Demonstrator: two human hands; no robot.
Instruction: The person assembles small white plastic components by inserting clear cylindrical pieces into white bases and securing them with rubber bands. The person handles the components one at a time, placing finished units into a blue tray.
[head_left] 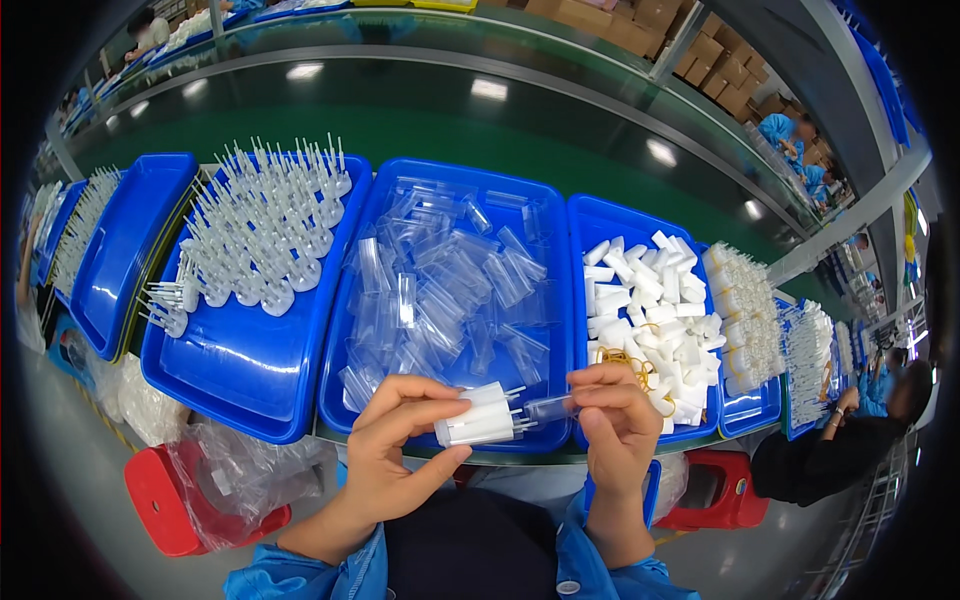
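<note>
My left hand point(392, 455) is closed round a small bundle of white cylindrical parts point(482, 417), with thin pale stems sticking out to the right. A short clear plastic tube point(548, 407) is pinched in my right hand point(618, 425), its left end close by the stem tips; whether they touch I cannot tell. Both hands are above the near edge of a blue tray point(450, 172) heaped with clear plastic tubes point(440, 285). Beside my right hand, another blue tray point(590, 210) holds white cylindrical pieces point(650, 300) and some yellowish rubber bands point(625, 362).
To the left, a blue tray point(235, 385) carries many upright white stemmed parts point(265, 225). Further blue trays run along both sides. Behind lies a green conveyor belt point(480, 125). Red stools point(160, 500) stand below. A person in dark clothing point(840, 455) sits at the right.
</note>
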